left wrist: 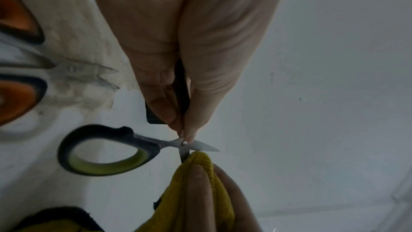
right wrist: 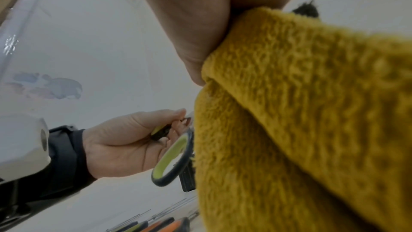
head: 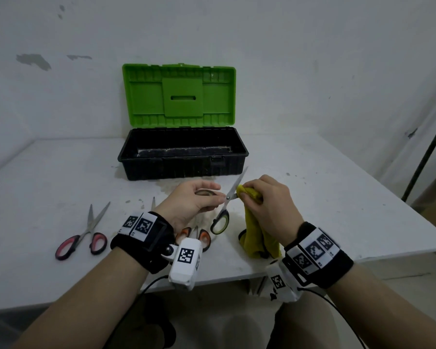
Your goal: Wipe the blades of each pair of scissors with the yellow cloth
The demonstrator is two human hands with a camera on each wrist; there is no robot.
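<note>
My left hand [head: 199, 200] holds the green-handled scissors [head: 220, 222] by one handle loop, with thumb and fingertip near the pivot [left wrist: 184, 143]. The scissors are spread open; one blade [head: 238, 181] points up toward the toolbox. My right hand [head: 267, 205] pinches the yellow cloth [head: 256, 230] around the other blade just beyond the pivot; that blade is hidden inside the cloth [left wrist: 200, 179]. The cloth's tail hangs down to the table. Pink-handled scissors [head: 82, 238] lie at the left. Orange-handled scissors [head: 195, 236] lie under my left wrist.
An open toolbox [head: 184, 152] with a black base and upright green lid [head: 179, 94] stands behind my hands. The white table [head: 337, 210] has stains around the orange-handled scissors, and its front edge runs just below my wrists. A dark pole [head: 425, 152] leans at the right.
</note>
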